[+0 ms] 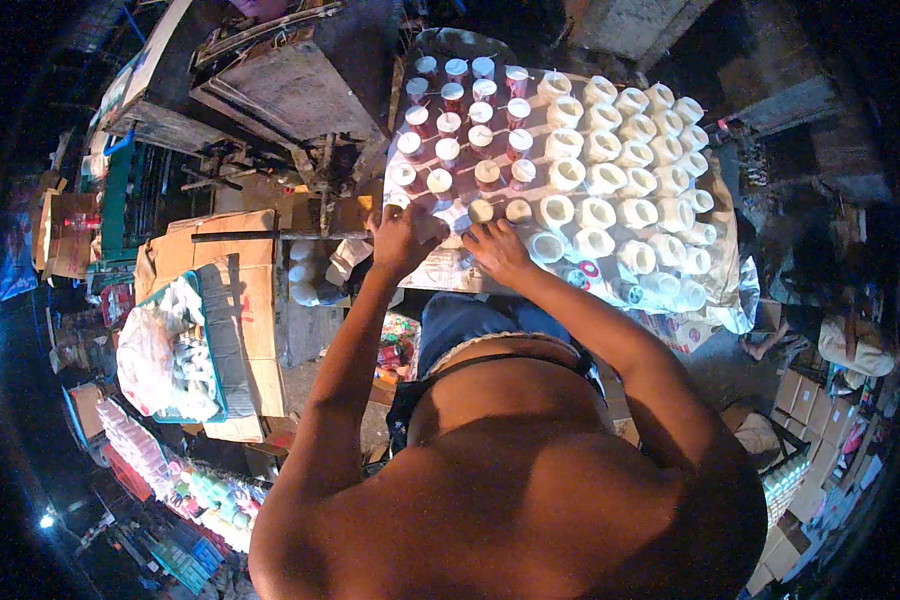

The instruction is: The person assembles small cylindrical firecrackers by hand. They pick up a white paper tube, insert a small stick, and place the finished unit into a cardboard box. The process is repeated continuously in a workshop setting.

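Both hands rest at the near edge of a board (440,268) crowded with small round pieces. The left hand (402,240) lies curled on the board's corner; whether it pinches anything is hidden. At three o'clock from it, the right hand (497,250) spreads loosely, fingertips touching a cream disc-topped cylinder (481,211). Glossy red cylinders (449,124) stand at twelve o'clock, chalky white ring-shaped cups (620,160) at two o'clock, their detail blurred.

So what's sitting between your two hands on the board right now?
In the head view, a small light-coloured piece lies on the board between the left hand and right hand; what it is cannot be told.
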`<action>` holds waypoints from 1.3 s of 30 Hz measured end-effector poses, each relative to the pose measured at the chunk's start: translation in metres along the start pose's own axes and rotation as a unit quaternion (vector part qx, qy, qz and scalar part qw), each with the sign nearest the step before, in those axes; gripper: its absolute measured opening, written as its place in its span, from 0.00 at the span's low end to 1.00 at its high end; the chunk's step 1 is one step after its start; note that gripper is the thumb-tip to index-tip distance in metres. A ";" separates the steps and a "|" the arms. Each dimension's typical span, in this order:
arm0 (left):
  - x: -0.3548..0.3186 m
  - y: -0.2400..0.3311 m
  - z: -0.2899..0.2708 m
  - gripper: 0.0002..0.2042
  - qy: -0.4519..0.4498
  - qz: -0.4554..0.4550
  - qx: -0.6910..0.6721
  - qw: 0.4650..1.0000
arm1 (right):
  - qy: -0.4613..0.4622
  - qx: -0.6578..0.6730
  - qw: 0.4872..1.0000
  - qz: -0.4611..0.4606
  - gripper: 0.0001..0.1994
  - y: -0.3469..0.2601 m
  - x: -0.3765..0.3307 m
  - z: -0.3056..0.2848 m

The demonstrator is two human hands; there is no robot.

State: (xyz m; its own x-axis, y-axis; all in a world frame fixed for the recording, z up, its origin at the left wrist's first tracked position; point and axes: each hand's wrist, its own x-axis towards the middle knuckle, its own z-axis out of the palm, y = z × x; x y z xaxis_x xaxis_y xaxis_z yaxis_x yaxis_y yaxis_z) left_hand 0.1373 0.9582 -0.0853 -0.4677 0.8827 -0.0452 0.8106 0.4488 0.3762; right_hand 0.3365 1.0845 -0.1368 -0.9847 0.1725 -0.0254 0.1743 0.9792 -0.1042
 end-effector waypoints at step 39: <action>0.042 0.237 0.024 0.27 -0.392 -0.212 -0.845 0.294 | 0.435 0.447 0.724 0.294 0.17 0.052 -0.108 -0.179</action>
State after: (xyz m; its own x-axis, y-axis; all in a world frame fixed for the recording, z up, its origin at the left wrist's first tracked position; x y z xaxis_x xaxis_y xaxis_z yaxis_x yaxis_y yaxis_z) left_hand 0.3185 1.1055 -0.0201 0.3624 0.8553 -0.3703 -0.9061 0.4164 0.0750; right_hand 0.4506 1.1362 0.0382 -0.3020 0.9147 0.2685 0.1166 0.3149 -0.9419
